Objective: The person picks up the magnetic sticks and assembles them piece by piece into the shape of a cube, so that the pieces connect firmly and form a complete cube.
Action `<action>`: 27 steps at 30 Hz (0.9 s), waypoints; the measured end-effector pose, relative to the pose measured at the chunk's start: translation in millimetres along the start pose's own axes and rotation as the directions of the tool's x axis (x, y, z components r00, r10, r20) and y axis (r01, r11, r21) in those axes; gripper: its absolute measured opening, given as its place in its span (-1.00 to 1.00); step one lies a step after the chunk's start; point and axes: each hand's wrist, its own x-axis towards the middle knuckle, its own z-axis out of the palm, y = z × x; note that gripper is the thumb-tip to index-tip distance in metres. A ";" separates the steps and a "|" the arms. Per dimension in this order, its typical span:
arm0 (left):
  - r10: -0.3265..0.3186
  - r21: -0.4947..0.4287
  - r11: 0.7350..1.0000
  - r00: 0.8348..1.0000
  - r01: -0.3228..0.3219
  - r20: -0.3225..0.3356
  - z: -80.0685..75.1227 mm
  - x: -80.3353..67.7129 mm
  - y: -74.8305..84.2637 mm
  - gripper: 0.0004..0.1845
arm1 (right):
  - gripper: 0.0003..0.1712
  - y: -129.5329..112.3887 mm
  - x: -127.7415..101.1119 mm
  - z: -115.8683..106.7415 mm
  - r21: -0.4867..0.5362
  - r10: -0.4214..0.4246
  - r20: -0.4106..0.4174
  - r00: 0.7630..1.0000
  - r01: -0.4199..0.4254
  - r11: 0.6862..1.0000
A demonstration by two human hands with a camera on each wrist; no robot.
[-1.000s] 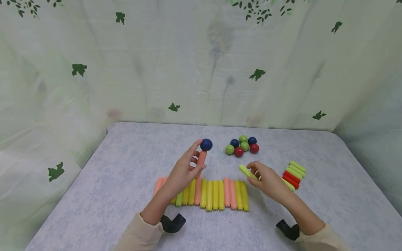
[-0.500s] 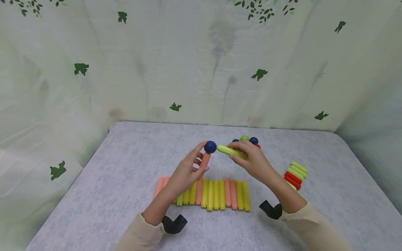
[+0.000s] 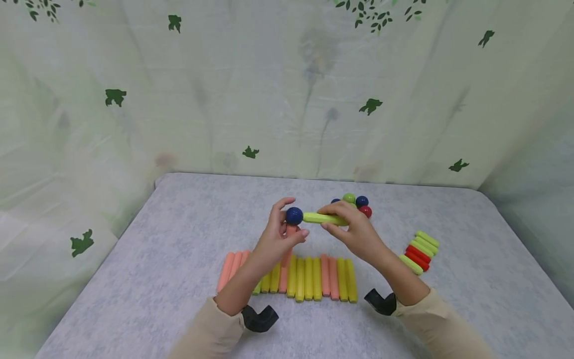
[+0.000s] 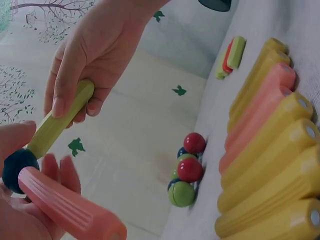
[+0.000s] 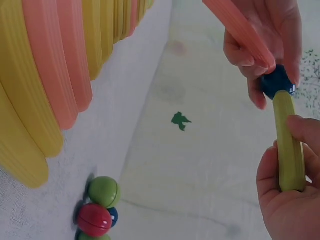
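My left hand (image 3: 280, 239) holds a salmon stick (image 4: 70, 207) upright above the table, with a dark blue ball (image 3: 294, 216) stuck on its top end. My right hand (image 3: 354, 234) grips a lime-green stick (image 3: 324, 218) held level, and its left end touches the blue ball. The right wrist view shows the green stick (image 5: 289, 140) meeting the blue ball (image 5: 276, 81) below the salmon stick (image 5: 240, 30). In the left wrist view the green stick (image 4: 60, 120) runs from the right hand down to the ball (image 4: 19, 167).
A row of yellow and salmon sticks (image 3: 309, 276) lies on the grey table (image 3: 157, 259) under my hands. Several red, green and blue balls (image 3: 356, 203) sit behind the right hand. A small stack of green and red sticks (image 3: 419, 249) lies at the right.
My right hand has carried the green stick up and left from near the table until its end met the blue ball. The left hand has lowered a little with the salmon stick and ball.
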 end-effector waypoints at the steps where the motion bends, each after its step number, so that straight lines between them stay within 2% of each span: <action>1: -0.010 -0.033 0.999 1.000 0.009 -0.022 1.9 1.6 0.5 -0.32 | -0.73 -0.1 0.0 1.4 0.006 -0.009 -0.002 1.000 0.009 1.000; 6: -0.026 -0.101 0.995 0.994 0.015 -0.106 8.2 7.0 1.8 -0.50 | -0.72 0.7 0.8 6.1 0.037 -0.034 -0.006 0.999 0.034 0.999; 10: -0.018 -0.098 0.995 0.988 0.004 -0.152 8.8 6.6 7.2 -0.55 | -0.65 -3.4 1.6 -1.4 0.060 -0.009 -0.002 1.000 0.010 0.998; 15: 0.016 -0.100 0.994 0.970 -0.042 -0.244 -1.4 7.6 6.3 -0.59 | -0.55 19.6 3.2 -13.5 0.115 0.101 -0.036 0.994 -0.096 0.989; 17: 0.020 -0.094 0.994 0.962 -0.047 -0.272 -5.6 7.3 8.2 -0.61 | -0.52 43.0 4.0 -11.9 0.120 0.150 -0.040 0.988 -0.144 0.982; 20: 0.022 -0.096 0.994 0.956 -0.052 -0.293 -10.6 7.4 10.0 -0.61 | -0.45 66.0 5.4 -8.7 0.077 0.232 -0.003 0.973 -0.231 0.970; 23: 0.027 -0.115 0.991 0.954 -0.065 -0.300 -14.2 7.4 10.4 -0.60 | -0.45 85.2 7.0 -4.6 -0.023 0.320 0.067 0.945 -0.319 0.947; 27: 0.034 -0.142 0.986 0.951 -0.081 -0.307 -17.1 7.5 9.9 -0.61 | -0.51 101.1 8.5 -0.7 -0.181 0.382 0.130 0.915 -0.356 0.917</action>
